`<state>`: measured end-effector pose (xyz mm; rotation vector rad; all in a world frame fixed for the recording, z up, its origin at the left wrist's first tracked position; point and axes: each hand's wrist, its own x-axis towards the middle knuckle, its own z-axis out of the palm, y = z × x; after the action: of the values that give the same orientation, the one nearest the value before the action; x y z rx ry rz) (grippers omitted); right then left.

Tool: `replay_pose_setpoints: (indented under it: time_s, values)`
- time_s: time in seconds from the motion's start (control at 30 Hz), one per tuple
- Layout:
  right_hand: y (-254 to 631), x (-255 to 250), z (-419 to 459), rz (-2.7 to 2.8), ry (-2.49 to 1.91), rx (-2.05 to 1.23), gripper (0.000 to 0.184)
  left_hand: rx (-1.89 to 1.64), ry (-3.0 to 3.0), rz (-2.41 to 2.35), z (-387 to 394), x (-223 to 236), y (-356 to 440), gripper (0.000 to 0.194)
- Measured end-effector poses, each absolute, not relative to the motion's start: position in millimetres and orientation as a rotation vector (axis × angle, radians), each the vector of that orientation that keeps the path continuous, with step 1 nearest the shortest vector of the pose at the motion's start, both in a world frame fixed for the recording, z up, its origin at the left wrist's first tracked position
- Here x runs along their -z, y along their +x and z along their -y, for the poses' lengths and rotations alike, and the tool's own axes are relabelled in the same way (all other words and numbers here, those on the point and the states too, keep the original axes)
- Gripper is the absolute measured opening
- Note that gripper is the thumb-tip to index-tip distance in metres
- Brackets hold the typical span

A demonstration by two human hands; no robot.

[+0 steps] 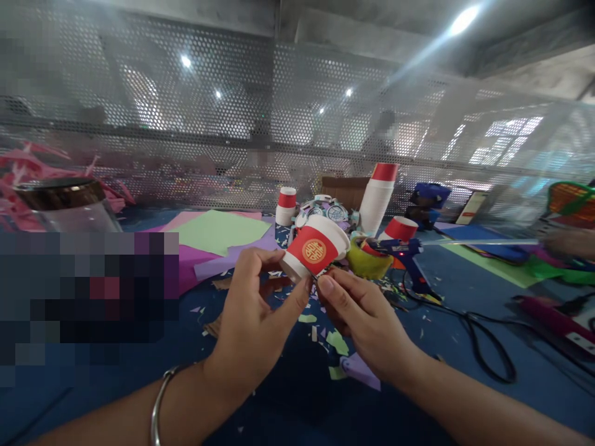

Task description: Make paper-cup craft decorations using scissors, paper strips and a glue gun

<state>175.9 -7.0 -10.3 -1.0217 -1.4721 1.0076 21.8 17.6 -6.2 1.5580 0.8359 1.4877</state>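
My left hand (pixel 260 316) grips a small red-and-white paper cup (pixel 316 248) between thumb and fingers. The cup lies tilted on its side, its rim toward the upper right and a round yellow logo facing me. Against the cup's lower side, my right hand (pixel 360 316) is closed in a pinch. A tiny dark bit shows at its fingertips, too small to name. Just beyond the cup sits a cluster of decorated round paper pieces (pixel 337 212). To its right are a yellow container (pixel 369 260) and a blue glue gun (pixel 411 260) with a clear glue stick (pixel 483 242).
Behind stand a tall cup stack (pixel 379 201) and a shorter one (pixel 286 207). Coloured paper sheets (pixel 216 230) and a lidded jar (pixel 69 201) are at left. Paper scraps (pixel 338 342) litter the blue table. A black cable (pixel 488 353) curls at right, near another person's blurred hand (pixel 569 243).
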Motion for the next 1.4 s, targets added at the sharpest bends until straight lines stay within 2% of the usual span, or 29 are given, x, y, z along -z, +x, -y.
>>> replay_pose_setpoints:
  time_s: [0.23,0.43,0.6,0.97,1.4]
  values:
    - [176,11,8,1.51,-1.06,-0.939,0.041,-1.522,1.573,-0.838,-17,10,21,0.036]
    - [175,8,7,1.49,-1.08,-0.936,0.042,-1.428,1.353,-0.798,-20,4,26,0.044]
    - [176,9,5,1.483,-1.08,-0.952,0.041,-1.299,1.24,-0.784,-24,4,26,0.036]
    - [177,14,4,1.501,-1.075,-0.937,0.038,-1.356,1.388,-0.779,-23,5,25,0.029]
    - [177,10,3,1.549,-1.143,-0.86,0.041,-1.394,1.443,-0.813,-23,1,21,0.03]
